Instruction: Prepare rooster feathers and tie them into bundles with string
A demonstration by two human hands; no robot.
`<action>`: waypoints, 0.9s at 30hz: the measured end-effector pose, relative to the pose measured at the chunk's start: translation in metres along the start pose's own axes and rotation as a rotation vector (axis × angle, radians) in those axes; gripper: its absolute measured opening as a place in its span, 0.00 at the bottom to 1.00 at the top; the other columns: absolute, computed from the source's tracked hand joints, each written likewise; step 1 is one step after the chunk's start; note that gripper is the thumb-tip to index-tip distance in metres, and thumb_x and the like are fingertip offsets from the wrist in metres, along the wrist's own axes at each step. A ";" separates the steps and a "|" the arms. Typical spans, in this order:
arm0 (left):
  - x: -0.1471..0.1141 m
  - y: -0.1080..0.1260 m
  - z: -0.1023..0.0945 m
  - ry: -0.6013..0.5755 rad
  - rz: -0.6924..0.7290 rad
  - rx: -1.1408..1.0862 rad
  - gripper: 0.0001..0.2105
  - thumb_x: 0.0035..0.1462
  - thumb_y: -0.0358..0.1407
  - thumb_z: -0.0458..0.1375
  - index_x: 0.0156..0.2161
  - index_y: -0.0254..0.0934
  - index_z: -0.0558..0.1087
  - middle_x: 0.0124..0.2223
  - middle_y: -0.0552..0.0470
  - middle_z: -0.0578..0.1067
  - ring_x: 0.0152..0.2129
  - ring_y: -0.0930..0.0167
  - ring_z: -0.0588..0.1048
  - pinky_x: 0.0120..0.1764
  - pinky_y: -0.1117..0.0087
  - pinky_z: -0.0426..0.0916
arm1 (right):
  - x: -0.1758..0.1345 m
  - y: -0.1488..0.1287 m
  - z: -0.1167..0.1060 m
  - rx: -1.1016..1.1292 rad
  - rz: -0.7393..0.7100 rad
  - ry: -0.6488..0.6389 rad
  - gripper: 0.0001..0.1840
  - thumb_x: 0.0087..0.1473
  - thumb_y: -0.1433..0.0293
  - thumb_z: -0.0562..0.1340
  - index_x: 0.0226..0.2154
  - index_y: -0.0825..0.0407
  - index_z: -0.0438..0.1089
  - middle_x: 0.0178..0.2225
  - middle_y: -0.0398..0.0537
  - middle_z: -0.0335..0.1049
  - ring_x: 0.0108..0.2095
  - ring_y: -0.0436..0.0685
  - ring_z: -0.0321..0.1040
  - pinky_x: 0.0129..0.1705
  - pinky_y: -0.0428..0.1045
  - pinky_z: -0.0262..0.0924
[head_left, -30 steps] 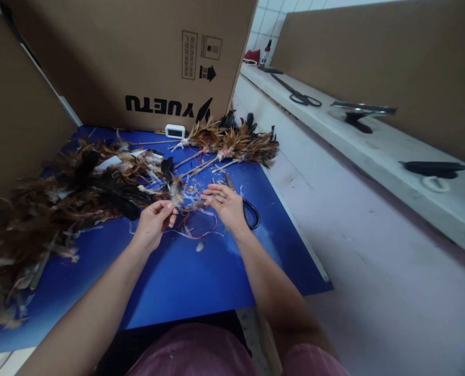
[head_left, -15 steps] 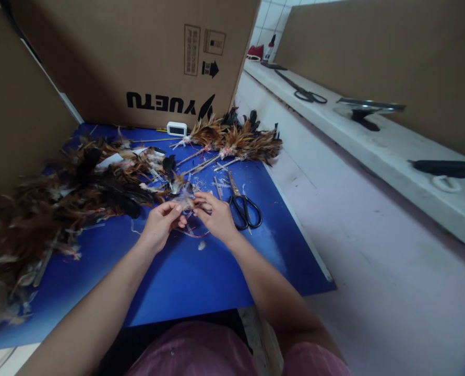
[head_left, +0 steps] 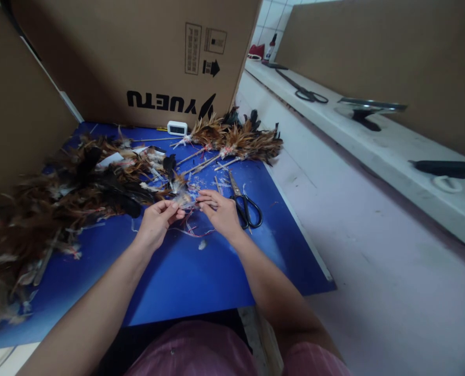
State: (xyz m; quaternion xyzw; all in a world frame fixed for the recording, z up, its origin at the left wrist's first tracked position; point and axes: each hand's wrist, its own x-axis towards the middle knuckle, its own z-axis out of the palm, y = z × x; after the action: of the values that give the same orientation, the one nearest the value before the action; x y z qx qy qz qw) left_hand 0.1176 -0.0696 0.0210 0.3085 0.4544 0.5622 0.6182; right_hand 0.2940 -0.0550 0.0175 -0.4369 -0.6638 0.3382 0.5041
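Observation:
My left hand is closed, thumb and fingers pinching a small tuft of pale and brown feathers. Just to its right, my right hand is pinched on what looks like the end of a thin stick; the fingers partly cover it. Red and white string lies on the blue table top below the hands. Black-handled scissors rest beside my right hand, blades pointing away. One small loose feather sits in front of the hands.
A big heap of brown and black feathers covers the left side. Several feather bundles on sticks lie at the back right, near a small white digital display. A cardboard box stands behind; a ledge holding tools runs along the right.
My hands have drawn slightly apart, the left shifting a little left and the right a little right. The feather tuft stays in my left hand.

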 end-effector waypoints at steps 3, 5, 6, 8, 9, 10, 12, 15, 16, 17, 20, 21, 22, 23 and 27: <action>0.000 0.001 0.000 -0.001 -0.006 -0.012 0.17 0.33 0.39 0.73 0.26 0.31 0.73 0.23 0.53 0.75 0.20 0.77 0.73 0.30 0.77 0.71 | 0.001 -0.001 -0.003 -0.040 0.014 0.037 0.13 0.52 0.72 0.60 0.42 0.50 0.72 0.36 0.46 0.77 0.36 0.52 0.76 0.42 0.49 0.72; 0.000 0.002 0.000 0.004 -0.007 -0.015 0.17 0.33 0.39 0.73 0.25 0.31 0.73 0.23 0.53 0.75 0.20 0.77 0.73 0.30 0.77 0.71 | 0.002 -0.002 -0.005 -0.069 0.016 0.055 0.11 0.52 0.72 0.60 0.40 0.50 0.73 0.36 0.45 0.77 0.35 0.52 0.76 0.41 0.49 0.71; 0.000 0.003 0.000 0.007 -0.006 -0.015 0.16 0.33 0.39 0.73 0.25 0.31 0.73 0.23 0.52 0.75 0.20 0.77 0.73 0.30 0.77 0.71 | 0.002 -0.003 -0.006 -0.079 0.015 0.061 0.11 0.52 0.72 0.61 0.39 0.50 0.74 0.36 0.45 0.77 0.35 0.52 0.76 0.41 0.49 0.71; 0.000 0.003 0.000 0.012 0.004 -0.011 0.16 0.34 0.39 0.72 0.25 0.31 0.73 0.23 0.52 0.75 0.21 0.77 0.73 0.30 0.76 0.71 | 0.003 -0.003 -0.008 -0.094 0.015 0.073 0.10 0.52 0.71 0.61 0.38 0.49 0.74 0.35 0.44 0.77 0.35 0.53 0.76 0.41 0.50 0.71; 0.001 0.003 -0.001 0.015 0.014 -0.009 0.16 0.34 0.39 0.72 0.25 0.31 0.73 0.23 0.52 0.75 0.21 0.77 0.73 0.30 0.76 0.71 | 0.004 -0.002 -0.009 -0.106 0.017 0.083 0.10 0.53 0.70 0.61 0.38 0.49 0.74 0.35 0.44 0.77 0.34 0.53 0.75 0.40 0.50 0.70; 0.001 0.003 -0.002 0.018 0.029 -0.006 0.16 0.35 0.39 0.72 0.26 0.31 0.73 0.24 0.52 0.76 0.21 0.77 0.73 0.30 0.75 0.71 | 0.004 -0.001 -0.011 -0.125 0.017 0.096 0.09 0.53 0.69 0.61 0.38 0.48 0.75 0.35 0.44 0.77 0.34 0.54 0.75 0.40 0.50 0.70; 0.004 0.004 -0.004 0.029 0.066 0.004 0.15 0.35 0.39 0.72 0.26 0.31 0.74 0.24 0.52 0.76 0.20 0.77 0.73 0.30 0.75 0.71 | 0.006 0.002 -0.016 -0.194 0.007 0.127 0.10 0.54 0.68 0.60 0.38 0.48 0.75 0.35 0.44 0.77 0.34 0.55 0.75 0.41 0.52 0.69; 0.008 0.004 -0.009 0.065 0.119 0.033 0.15 0.36 0.40 0.71 0.26 0.31 0.74 0.24 0.51 0.75 0.20 0.76 0.73 0.30 0.73 0.71 | 0.008 0.008 -0.025 -0.390 -0.033 0.125 0.12 0.56 0.71 0.57 0.40 0.48 0.74 0.38 0.46 0.77 0.38 0.56 0.73 0.45 0.54 0.67; 0.009 0.005 -0.010 0.080 0.135 0.049 0.15 0.37 0.40 0.70 0.27 0.31 0.74 0.24 0.51 0.75 0.20 0.75 0.73 0.30 0.72 0.71 | 0.009 0.009 -0.027 -0.479 -0.052 0.106 0.13 0.56 0.73 0.56 0.41 0.49 0.74 0.40 0.48 0.76 0.41 0.57 0.72 0.48 0.55 0.65; 0.009 0.005 -0.011 0.095 0.154 0.068 0.14 0.37 0.39 0.70 0.27 0.32 0.74 0.24 0.52 0.75 0.21 0.75 0.73 0.30 0.72 0.71 | 0.010 0.010 -0.029 -0.572 -0.071 0.086 0.14 0.55 0.74 0.56 0.42 0.50 0.73 0.42 0.50 0.75 0.44 0.59 0.70 0.50 0.56 0.63; 0.010 0.008 -0.013 0.156 0.212 0.158 0.12 0.40 0.39 0.67 0.28 0.33 0.74 0.24 0.53 0.74 0.20 0.73 0.74 0.28 0.70 0.72 | 0.010 0.009 -0.033 -0.788 -0.109 0.053 0.14 0.55 0.75 0.56 0.42 0.53 0.73 0.47 0.55 0.71 0.49 0.62 0.64 0.53 0.59 0.58; 0.010 0.009 -0.014 0.179 0.230 0.199 0.11 0.41 0.39 0.66 0.28 0.33 0.74 0.23 0.54 0.73 0.19 0.73 0.73 0.26 0.70 0.72 | 0.010 0.008 -0.033 -0.821 -0.110 0.048 0.12 0.56 0.74 0.56 0.40 0.53 0.74 0.46 0.55 0.72 0.48 0.62 0.64 0.52 0.58 0.58; 0.010 0.009 -0.014 0.202 0.252 0.242 0.10 0.43 0.39 0.65 0.29 0.34 0.73 0.22 0.55 0.72 0.17 0.73 0.72 0.25 0.70 0.71 | 0.010 0.007 -0.033 -0.839 -0.107 0.043 0.12 0.58 0.72 0.55 0.38 0.53 0.74 0.42 0.55 0.73 0.46 0.62 0.64 0.51 0.58 0.58; 0.009 0.010 -0.014 0.221 0.280 0.286 0.10 0.44 0.39 0.64 0.30 0.34 0.73 0.22 0.56 0.71 0.15 0.74 0.71 0.23 0.71 0.70 | 0.009 0.006 -0.033 -0.846 -0.105 0.037 0.12 0.58 0.72 0.55 0.36 0.53 0.74 0.38 0.54 0.74 0.44 0.61 0.65 0.49 0.57 0.59; 0.007 0.010 -0.016 0.256 0.451 0.455 0.09 0.49 0.39 0.61 0.32 0.34 0.73 0.33 0.52 0.75 0.10 0.80 0.66 0.14 0.76 0.62 | 0.009 0.005 -0.033 -0.837 -0.124 0.005 0.10 0.56 0.75 0.56 0.33 0.53 0.73 0.35 0.51 0.73 0.41 0.59 0.64 0.47 0.54 0.58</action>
State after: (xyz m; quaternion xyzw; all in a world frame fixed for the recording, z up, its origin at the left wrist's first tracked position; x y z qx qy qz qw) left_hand 0.0986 -0.0628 0.0216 0.4580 0.5623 0.6032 0.3320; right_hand 0.3260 -0.0447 0.0256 -0.5642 -0.7675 0.0075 0.3044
